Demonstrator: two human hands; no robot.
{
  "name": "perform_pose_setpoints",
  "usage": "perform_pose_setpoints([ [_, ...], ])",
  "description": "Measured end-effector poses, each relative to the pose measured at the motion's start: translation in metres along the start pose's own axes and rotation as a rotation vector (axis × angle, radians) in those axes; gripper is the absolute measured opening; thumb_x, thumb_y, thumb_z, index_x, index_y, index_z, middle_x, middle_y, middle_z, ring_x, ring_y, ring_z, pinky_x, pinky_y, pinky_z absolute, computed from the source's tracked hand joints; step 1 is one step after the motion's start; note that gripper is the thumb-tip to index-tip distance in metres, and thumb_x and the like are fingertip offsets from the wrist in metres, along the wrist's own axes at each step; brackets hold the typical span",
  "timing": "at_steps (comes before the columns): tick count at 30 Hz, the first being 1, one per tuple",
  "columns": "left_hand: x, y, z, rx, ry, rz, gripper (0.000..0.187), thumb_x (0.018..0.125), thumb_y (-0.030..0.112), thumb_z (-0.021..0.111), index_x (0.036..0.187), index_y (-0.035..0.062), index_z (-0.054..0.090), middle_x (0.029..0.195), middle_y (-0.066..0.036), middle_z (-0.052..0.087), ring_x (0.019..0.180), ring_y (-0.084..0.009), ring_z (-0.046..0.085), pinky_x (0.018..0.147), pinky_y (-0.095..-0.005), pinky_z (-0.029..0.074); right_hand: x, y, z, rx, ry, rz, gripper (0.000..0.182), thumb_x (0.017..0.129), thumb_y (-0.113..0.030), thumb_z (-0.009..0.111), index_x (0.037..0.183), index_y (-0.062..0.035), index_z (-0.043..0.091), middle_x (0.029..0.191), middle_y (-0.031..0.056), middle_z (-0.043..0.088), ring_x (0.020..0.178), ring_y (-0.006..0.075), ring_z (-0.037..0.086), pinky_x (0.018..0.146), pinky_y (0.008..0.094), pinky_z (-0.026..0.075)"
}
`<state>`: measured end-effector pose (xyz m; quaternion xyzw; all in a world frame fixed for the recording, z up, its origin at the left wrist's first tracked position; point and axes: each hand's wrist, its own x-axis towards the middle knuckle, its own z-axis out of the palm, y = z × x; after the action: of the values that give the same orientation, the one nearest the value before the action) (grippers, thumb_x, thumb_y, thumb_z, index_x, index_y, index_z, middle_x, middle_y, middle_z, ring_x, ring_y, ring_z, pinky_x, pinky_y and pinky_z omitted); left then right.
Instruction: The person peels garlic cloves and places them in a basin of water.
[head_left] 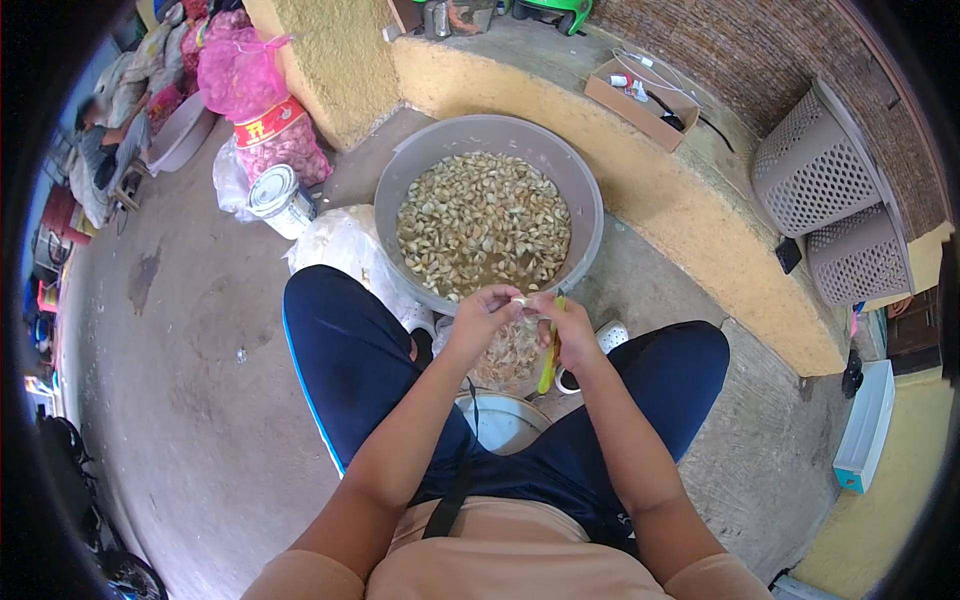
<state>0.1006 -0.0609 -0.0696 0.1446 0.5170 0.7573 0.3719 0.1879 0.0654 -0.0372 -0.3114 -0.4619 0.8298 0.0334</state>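
Note:
Just in front of the big grey tub (590,215), my left hand (485,318) pinches a small pale garlic clove (521,300). My right hand (572,328) meets it from the other side, its fingers closed around a knife with a yellow-green handle (547,372). The knife's blade cannot be made out. Many garlic cloves (485,220) lie in liquid in the tub. Below my hands, between my feet, is a heap of papery garlic peels (508,355).
A white bag (345,245) and a lidded pail (280,198) stand left of the tub, near pink mesh sacks (280,150). A yellow ledge (690,235) curves along the right, bearing a cardboard box (640,110) and grey baskets (810,150). Another person (100,140) sits far left.

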Motion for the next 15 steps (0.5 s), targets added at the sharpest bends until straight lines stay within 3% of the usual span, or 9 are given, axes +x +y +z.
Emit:
perform_pose_setpoints([
  [2,0.001,-0.002,-0.001,0.029,0.015,0.019,0.023,0.077,0.003,0.059,0.098,-0.0039,0.052,0.091,-0.008,0.059,0.082,-0.0128,0.056,0.073,-0.0239,0.045,0.001,0.006,0.0,-0.228,0.001,-0.133,0.021,0.076,-0.016,0.06,0.088,0.0015,0.057,0.063,0.0034,0.054,0.04,0.008,0.043,0.038,0.0221,0.036],
  [5,0.002,-0.008,-0.002,0.063,0.028,0.036,0.023,0.077,0.002,0.059,0.097,-0.0044,0.052,0.091,-0.009,0.059,0.082,-0.0134,0.057,0.072,-0.0237,0.045,0.003,0.011,-0.001,-0.325,0.106,-0.206,0.02,0.075,-0.015,0.062,0.086,0.0016,0.059,0.061,0.0021,0.055,0.041,0.0071,0.045,0.039,0.0215,0.037],
  [15,-0.005,0.003,0.005,0.085,0.035,-0.003,0.02,0.078,0.004,0.059,0.095,-0.0036,0.053,0.091,-0.01,0.059,0.084,-0.0147,0.058,0.075,-0.0253,0.046,0.004,0.01,-0.001,-0.449,0.113,-0.308,0.014,0.079,-0.013,0.057,0.081,0.0004,0.06,0.064,0.0031,0.058,0.044,0.0072,0.046,0.041,0.0212,0.037],
])
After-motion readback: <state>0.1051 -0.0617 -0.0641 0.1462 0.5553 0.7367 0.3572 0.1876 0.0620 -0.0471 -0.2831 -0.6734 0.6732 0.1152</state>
